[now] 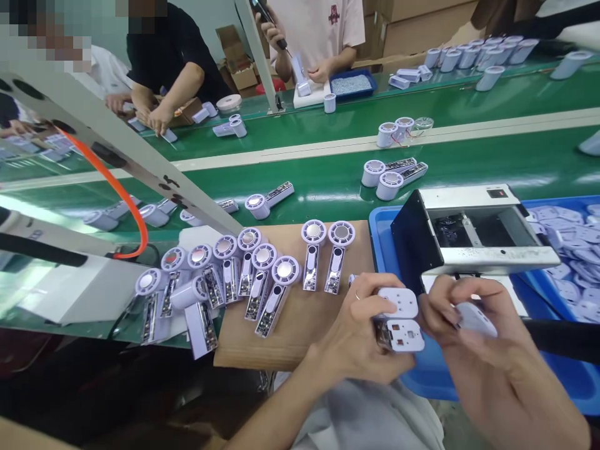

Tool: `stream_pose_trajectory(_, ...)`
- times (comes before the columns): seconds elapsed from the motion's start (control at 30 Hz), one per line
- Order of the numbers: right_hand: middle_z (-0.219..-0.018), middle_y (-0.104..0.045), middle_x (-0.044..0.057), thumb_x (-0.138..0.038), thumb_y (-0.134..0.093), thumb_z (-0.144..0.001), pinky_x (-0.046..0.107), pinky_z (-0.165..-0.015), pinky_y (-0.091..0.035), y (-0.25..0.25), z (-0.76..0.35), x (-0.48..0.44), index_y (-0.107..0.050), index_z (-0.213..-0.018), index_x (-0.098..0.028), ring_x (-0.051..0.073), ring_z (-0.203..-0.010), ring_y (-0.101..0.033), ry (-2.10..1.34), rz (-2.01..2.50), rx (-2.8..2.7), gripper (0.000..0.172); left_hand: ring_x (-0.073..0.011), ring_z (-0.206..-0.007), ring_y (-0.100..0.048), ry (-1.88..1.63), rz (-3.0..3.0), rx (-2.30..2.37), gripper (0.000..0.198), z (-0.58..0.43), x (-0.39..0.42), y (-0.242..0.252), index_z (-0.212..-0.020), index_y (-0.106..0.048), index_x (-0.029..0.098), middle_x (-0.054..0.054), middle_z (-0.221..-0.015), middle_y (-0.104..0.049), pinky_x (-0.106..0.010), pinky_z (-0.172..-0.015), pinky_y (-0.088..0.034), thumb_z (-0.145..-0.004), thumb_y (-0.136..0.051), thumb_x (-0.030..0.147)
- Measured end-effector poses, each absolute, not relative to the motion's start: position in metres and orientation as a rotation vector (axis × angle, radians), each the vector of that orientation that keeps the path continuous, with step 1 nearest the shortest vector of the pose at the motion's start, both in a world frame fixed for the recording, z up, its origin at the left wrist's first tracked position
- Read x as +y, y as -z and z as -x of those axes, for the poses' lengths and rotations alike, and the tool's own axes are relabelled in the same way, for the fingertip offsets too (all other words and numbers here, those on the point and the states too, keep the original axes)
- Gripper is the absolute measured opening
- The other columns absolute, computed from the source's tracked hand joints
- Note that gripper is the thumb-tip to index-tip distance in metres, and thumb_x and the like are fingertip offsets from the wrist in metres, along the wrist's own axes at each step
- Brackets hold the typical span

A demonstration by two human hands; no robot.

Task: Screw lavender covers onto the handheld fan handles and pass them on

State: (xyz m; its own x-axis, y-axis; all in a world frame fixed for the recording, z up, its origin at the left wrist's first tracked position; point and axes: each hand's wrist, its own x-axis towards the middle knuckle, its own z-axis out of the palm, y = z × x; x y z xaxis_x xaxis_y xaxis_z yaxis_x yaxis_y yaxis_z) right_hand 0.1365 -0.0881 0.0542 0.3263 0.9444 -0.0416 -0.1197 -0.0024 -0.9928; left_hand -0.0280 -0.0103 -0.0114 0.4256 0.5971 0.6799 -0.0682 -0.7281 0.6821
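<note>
Left hand: your left hand [360,334] sits low in the middle of the view, above your lap, with a ring on one finger.
Left grip: clamped on a pair of white plastic fan handle shells [400,319], thumb on top and fingers wrapped beneath.
Handle shells: stacked one on the other, their squared ends with small holes turned toward your other hand, over the near edge of the blue plastic tray [387,250].
Right hand: your right hand [490,356] is just right of the shells, knuckles up.
Right grip: fingers curled together on a small white rounded plastic cover [475,317]. It lies just beside the shells, and you cannot tell whether it touches them.
Tray: a silver and black open-topped machine box [469,234] stands in it, with loose pale covers [572,256] heaped to its right.
Cardboard: a brown cardboard sheet [300,312] lies left of your hands on the table and carries unfinished white handheld fans with bare circuit boards [262,275] in a ragged row.
Belt: the green conveyor belt [328,181] beyond holds more fans, scattered.
Cable: an orange cable [126,206] curves down at the left.
Others: across the belt, a person in a white shirt [319,25] holds a tool, and a person in black [178,56] leans over parts.
</note>
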Motion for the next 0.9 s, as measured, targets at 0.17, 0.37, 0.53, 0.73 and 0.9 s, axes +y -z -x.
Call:
stream_pose_trajectory(0.17, -0.139, -0.065, 0.013, -0.063, -0.074, -0.127, 0.027, -0.089, -0.068, -0.052, -0.139, -0.095, -0.086, -0.138, -0.024, 0.023, -0.114, -0.07, -0.964, 1.24, -0.873, 0.042, -0.0263, -0.12, -0.075, -1.358, -2.044, 0.477, 0.086, 0.025, -0.007, 0.015, -0.145, -0.038, 0.035, -0.008, -0.141, -0.067, -0.046, -0.098, -0.064, -0.078, -0.089, 0.018)
stream_pose_trajectory(0.37, -0.097, -0.065, 0.007, -0.058, -0.073, -0.129, 0.016, -0.069, -0.064, -0.063, -0.12, -0.097, -0.089, -0.125, -0.028, 0.015, -0.081, -0.072, -0.936, 1.168, -0.816, 0.034, -0.0223, -0.108, -0.077, -1.438, -2.086, 0.438, 0.094, 0.018, -0.005, 0.02, -0.144, -0.043, 0.035, -0.005, -0.135, -0.069, -0.04, -0.09, -0.062, -0.083, -0.104, 0.072)
stream_pose_trajectory(0.53, -0.099, -0.065, 0.013, -0.073, -0.096, -0.109, 0.026, -0.07, -0.063, -0.063, -0.112, -0.088, -0.083, -0.124, -0.014, 0.026, -0.091, -0.071, -0.909, 1.407, -0.833, 0.063, -0.0237, -0.107, -0.076, -1.419, -2.1, 0.442, 0.102, 0.017, -0.004, 0.024, -0.144, -0.041, 0.035, -0.006, -0.134, -0.07, -0.041, -0.091, -0.06, -0.08, -0.099, 0.088)
stream_pose_trajectory(0.73, -0.09, -0.057, 0.01, -0.076, -0.1, -0.101, 0.03, -0.075, -0.061, -0.077, -0.109, -0.073, -0.078, -0.117, -0.015, 0.025, -0.089, -0.064, -0.852, 1.407, -0.841, 0.066, -0.0257, -0.109, -0.076, -1.368, -2.125, 0.443, 0.106, 0.018, -0.005, 0.024, -0.146, -0.041, 0.035, -0.007, -0.136, -0.072, -0.042, -0.095, -0.058, -0.077, -0.094, 0.096)
stream_pose_trajectory(0.9, -0.091, -0.056, 0.006, -0.041, -0.097, -0.112, 0.022, -0.074, -0.055, -0.062, -0.099, -0.098, -0.073, -0.11, -0.016, 0.016, -0.083, -0.058, -0.714, 1.369, -0.928, 0.035, -0.0224, -0.104, -0.074, -1.345, -2.16, 0.485, 0.077, 0.017, -0.005, 0.016, -0.131, -0.052, 0.031, -0.005, -0.13, -0.075, -0.041, -0.091, -0.058, -0.095, -0.079, 0.094)
